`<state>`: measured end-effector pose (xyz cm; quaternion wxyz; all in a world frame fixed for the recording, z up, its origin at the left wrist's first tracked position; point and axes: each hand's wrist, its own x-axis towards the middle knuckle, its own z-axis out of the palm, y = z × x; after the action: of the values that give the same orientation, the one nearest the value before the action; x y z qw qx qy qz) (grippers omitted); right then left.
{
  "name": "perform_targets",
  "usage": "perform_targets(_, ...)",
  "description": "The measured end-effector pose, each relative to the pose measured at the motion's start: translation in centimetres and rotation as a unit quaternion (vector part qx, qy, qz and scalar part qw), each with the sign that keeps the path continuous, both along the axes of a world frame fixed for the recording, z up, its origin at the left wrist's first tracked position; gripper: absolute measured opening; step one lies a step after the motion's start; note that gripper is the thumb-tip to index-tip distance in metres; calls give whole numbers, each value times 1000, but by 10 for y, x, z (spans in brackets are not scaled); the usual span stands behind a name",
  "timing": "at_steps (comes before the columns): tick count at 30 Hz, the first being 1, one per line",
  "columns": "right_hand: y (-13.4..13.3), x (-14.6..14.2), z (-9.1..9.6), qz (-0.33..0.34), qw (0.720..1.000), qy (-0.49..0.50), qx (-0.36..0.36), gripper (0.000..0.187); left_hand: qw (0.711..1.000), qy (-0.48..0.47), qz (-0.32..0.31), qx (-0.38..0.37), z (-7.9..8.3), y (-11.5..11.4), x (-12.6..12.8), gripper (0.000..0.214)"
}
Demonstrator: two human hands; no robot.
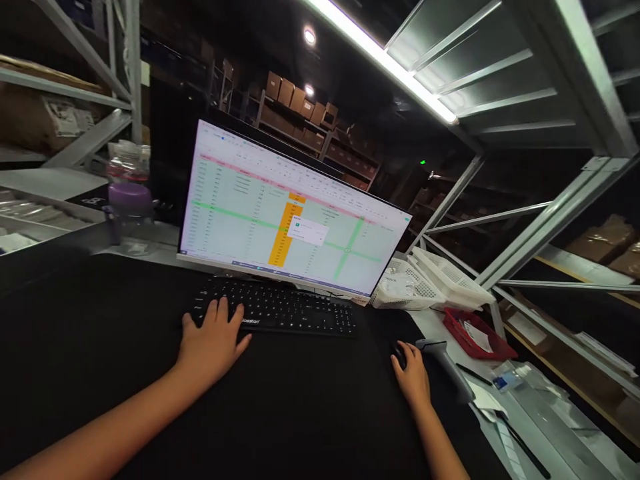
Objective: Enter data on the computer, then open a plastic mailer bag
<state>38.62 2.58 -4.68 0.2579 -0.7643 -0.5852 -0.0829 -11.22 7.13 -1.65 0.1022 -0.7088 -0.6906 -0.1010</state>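
Note:
My left hand rests with spread fingers on the left end of a black keyboard. Over at the right, my right hand is curved around a black computer mouse on the dark desk mat. Behind the keyboard stands a monitor showing a spreadsheet with an orange column, green highlight bands and a small white pop-up box. Just right of the mouse lies a grey handheld barcode scanner.
White plastic baskets and a red tray with paper stand right of the monitor. Pens and clear plastic bags lie at the right edge. A purple-lidded bottle stands at left. Metal shelving with boxes surrounds the desk.

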Motion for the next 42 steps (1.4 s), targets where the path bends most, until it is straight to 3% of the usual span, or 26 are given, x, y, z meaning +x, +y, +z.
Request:
perform_targets(13, 2, 2, -2, 50, 998, 19, 28, 51, 1000, 1, 7, -4, 0, 1, -3, 68)
perform_targets(29, 5, 1, -1, 52, 998, 42, 23, 55, 1000, -1, 6, -1, -3, 5, -1, 68)
perform_targets(42, 9, 8, -15, 54, 996, 54, 52, 53, 1000, -22, 11, -9, 3, 1, -2, 66)
